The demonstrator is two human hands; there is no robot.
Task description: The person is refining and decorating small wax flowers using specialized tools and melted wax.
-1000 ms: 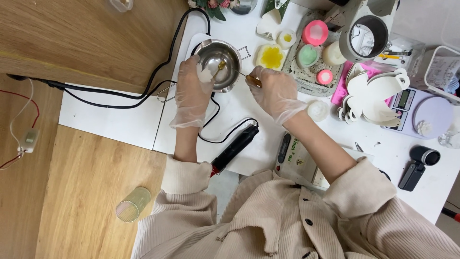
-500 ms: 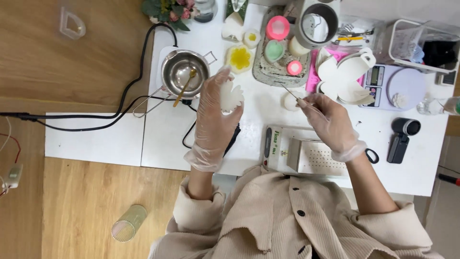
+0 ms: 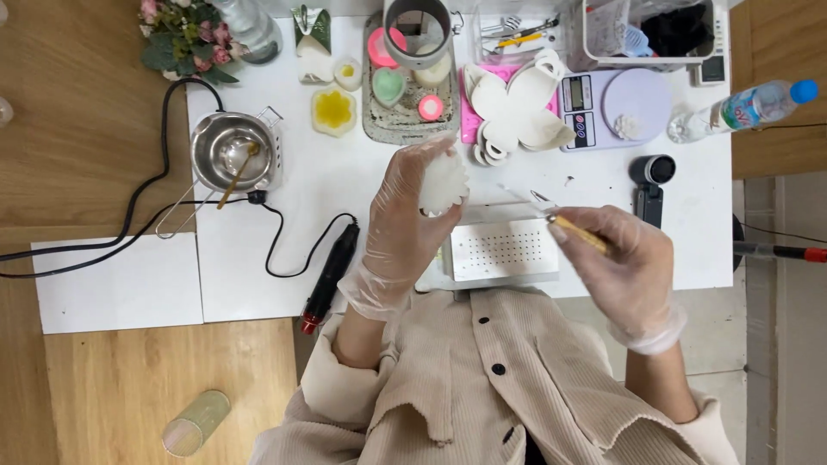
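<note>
Left hand: the gloved left hand point(image 3: 405, 220) is raised over the white table point(image 3: 345, 189), fingers curled shut around a white, scallop-edged flower-shaped wax piece point(image 3: 443, 182).
Wax piece: matte white, lobed rim, its upper edge showing past the fingertips; the lower part is hidden in the palm. It is lifted clear of the table.
Right hand: the gloved right hand point(image 3: 624, 267) pinches a thin tool with a yellowish wooden handle and a small metal tip point(image 3: 564, 222); the tip points toward the wax piece but stays apart from it.
Below the grip: a white perforated rectangular tray point(image 3: 504, 250) lies on the table between the two hands, just beside the left wrist.
Left of the grip: a black pen-shaped electric tool with a red end point(image 3: 330, 275) and its cord; farther off, a small steel melting pot with a stick in it point(image 3: 233, 153).
Beyond the grip: a yellow flower-shaped mould point(image 3: 334, 110), a grey tray holding pink and green round pieces point(image 3: 401, 86), white silicone moulds point(image 3: 517, 108) and a lilac digital scale point(image 3: 616, 108).
</note>
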